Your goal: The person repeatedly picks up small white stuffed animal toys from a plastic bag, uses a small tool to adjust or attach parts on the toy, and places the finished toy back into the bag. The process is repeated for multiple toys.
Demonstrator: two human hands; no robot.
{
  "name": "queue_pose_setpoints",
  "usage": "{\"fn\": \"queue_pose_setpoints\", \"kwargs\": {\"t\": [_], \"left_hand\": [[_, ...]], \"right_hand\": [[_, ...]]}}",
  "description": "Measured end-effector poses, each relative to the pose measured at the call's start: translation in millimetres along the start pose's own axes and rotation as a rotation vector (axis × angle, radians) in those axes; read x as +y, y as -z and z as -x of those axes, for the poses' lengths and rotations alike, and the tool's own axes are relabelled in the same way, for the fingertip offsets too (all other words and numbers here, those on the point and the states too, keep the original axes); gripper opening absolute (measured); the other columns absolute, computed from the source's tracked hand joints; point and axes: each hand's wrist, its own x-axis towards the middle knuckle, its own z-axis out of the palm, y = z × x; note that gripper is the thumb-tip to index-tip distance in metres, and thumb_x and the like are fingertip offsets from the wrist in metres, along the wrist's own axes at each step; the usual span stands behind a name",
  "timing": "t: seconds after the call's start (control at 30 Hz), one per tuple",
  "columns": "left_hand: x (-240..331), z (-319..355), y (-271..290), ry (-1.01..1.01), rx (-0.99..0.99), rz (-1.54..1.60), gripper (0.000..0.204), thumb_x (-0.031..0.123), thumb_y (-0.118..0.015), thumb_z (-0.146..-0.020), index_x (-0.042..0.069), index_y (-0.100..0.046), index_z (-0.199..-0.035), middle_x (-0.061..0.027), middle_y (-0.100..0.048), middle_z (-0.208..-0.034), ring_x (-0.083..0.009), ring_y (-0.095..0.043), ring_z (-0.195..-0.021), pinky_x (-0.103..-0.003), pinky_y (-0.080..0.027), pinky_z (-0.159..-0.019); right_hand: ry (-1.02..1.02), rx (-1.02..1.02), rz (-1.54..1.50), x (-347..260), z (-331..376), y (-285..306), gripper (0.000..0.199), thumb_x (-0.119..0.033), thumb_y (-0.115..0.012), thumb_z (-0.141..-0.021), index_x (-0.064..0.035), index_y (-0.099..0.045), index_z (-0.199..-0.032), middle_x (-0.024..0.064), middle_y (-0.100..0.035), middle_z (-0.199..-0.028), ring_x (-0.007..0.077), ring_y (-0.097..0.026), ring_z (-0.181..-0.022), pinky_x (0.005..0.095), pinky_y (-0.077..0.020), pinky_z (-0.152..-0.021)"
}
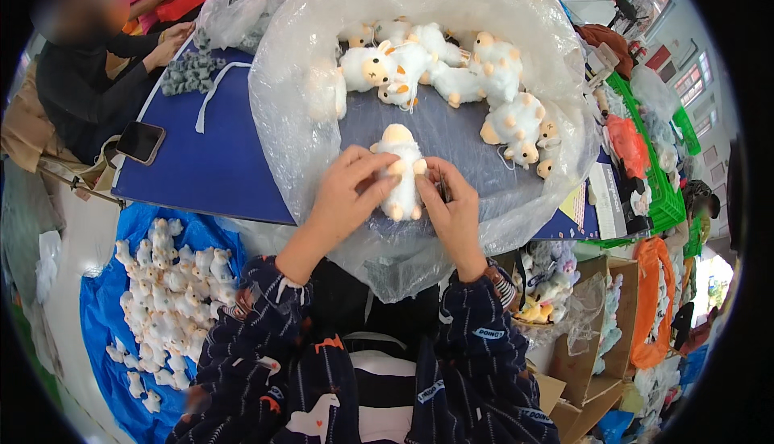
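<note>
Between my two hands a white plush sheep toy [401, 190] with cream paws and muzzle lies belly up, its head pointing away from me. My left hand [348, 190] grips its left side, thumb and fingers closed at a front paw. On the other side my right hand [451, 206] pinches it near the other paw, some fingers curled out of sight. Under it is a big clear plastic bag [290, 114], spread open on the blue table. More white plush sheep [435, 61] lie in the bag in an arc beyond my hands.
On the blue table [222, 162], a phone [141, 143] and grey small pieces [191, 73] lie left. A blue sheet [105, 307] below holds many plush toys [173, 283]. Two people sit at far left. Cardboard boxes [597, 347] and green crates [657, 170] stand right.
</note>
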Motion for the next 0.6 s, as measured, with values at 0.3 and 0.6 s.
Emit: {"fn": "queue_pose_setpoints", "kwargs": {"t": [0.3, 0.6], "left_hand": [[-7.2, 0.4, -3.7, 0.137, -0.025, 0.214, 0.013, 0.006, -0.062, -0.082, 0.000, -0.060, -0.094, -0.0053, -0.053, -0.084, -0.0121, -0.054, -0.073, -0.025, -0.048, -0.065], [-6.5, 5.0, -1.7, 0.082, -0.076, 0.155, 0.025, 0.009, -0.062, -0.084, 0.003, -0.056, -0.108, -0.0087, -0.050, -0.100, -0.0141, -0.055, -0.084, -0.026, -0.051, -0.072]], "right_hand": [[-0.118, -0.079, -0.104, 1.0, -8.2, 1.3, 0.020, -0.014, -0.062, -0.085, 0.0032, -0.059, -0.094, 0.0013, -0.059, -0.080, 0.0047, -0.050, -0.070, 0.0206, -0.0420, -0.061], [-0.211, -0.037, -0.212, 2.6, -7.2, 1.0, 0.021, -0.018, -0.062, -0.087, 0.0018, -0.059, -0.092, -0.0014, -0.057, -0.076, 0.0032, -0.048, -0.066, 0.0188, -0.0394, -0.057]]}}
